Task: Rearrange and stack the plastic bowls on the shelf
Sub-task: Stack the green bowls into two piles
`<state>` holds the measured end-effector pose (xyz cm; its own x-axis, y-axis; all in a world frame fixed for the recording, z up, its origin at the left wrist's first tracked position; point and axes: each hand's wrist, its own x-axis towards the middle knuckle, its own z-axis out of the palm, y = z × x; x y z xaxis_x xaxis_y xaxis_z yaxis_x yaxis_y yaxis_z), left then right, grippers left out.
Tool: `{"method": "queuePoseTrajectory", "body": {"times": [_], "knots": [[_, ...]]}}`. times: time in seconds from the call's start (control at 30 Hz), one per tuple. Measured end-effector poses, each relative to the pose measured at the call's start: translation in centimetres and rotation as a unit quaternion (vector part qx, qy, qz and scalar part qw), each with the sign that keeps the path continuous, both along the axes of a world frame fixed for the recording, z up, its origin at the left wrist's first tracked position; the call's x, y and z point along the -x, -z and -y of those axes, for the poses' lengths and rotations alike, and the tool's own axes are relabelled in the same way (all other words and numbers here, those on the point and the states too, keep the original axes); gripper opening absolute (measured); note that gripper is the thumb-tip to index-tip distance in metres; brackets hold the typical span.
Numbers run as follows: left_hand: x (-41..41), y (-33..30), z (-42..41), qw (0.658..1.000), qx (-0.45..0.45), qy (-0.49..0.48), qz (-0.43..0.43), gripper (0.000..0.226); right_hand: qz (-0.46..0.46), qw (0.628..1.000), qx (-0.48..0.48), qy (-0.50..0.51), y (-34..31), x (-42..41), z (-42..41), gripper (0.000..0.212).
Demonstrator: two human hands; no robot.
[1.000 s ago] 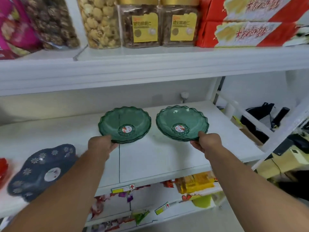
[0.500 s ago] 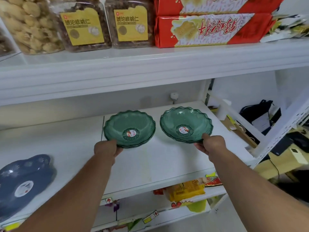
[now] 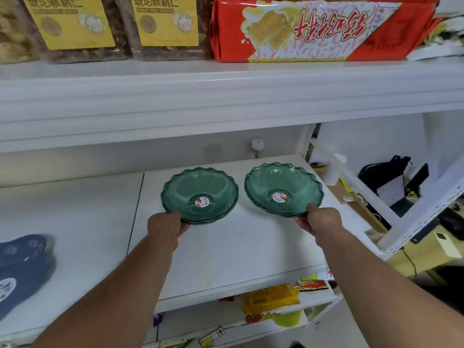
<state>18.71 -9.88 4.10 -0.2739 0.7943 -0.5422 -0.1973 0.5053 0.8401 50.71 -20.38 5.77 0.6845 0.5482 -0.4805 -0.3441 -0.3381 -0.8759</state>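
Left hand [image 3: 164, 226] and right hand [image 3: 319, 221] each grip a green bowl stack's [image 3: 199, 194] near rim.

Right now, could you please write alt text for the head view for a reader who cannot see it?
A person's left hand and right hand each grip the near rim of a green bowl stack, the left stack and right stack side by side on a white shelf. A blue bowl lies at far left; snack packs fill the shelf above.

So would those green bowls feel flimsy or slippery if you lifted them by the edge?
Probably light: each hand, left hand and right hand, grips a green bowl stack by its near rim alone. The thin translucent plastic may flex slightly. Its glossy surface looks smooth, though the scalloped rim should aid grip.
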Motion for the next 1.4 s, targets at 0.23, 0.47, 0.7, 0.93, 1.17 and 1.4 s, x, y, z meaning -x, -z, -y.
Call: {"method": "queuePoseTrajectory", "body": {"times": [0.23, 0.47, 0.7, 0.93, 1.17, 1.4], "knots": [[-2.9, 1.1, -1.0, 0.999, -0.009, -0.033, 0.018, 0.005, 0.007, 1.000, 0.007, -0.027, 1.4, -3.8, -3.1, 0.019], [-4.7, 2.4, -2.1, 0.998, -0.010, -0.058, 0.031, 0.006, 0.018, 0.998, 0.019, -0.053, 2.4, -6.3, -6.1, 0.024], [-5.6, 3.0, -3.5, 0.996, -0.009, -0.086, 0.021, 0.008, 0.029, 0.997, 0.030, -0.068, 3.7, -7.3, -8.4, 0.027], [-5.7, 3.1, -5.2, 0.996, -0.017, -0.079, 0.021, 0.006, 0.008, 0.997, 0.024, -0.069, 3.9, -7.5, -10.0, 0.025], [-6.1, 3.0, -6.1, 0.997, -0.023, -0.074, 0.020, 0.006, -0.002, 0.998, 0.028, -0.064, 4.1, -7.7, -11.1, 0.025], [-6.4, 3.0, -6.6, 0.996, -0.026, -0.077, 0.038, 0.006, -0.017, 0.998, 0.026, -0.063, 4.8, -7.9, -11.7, 0.022]]}}
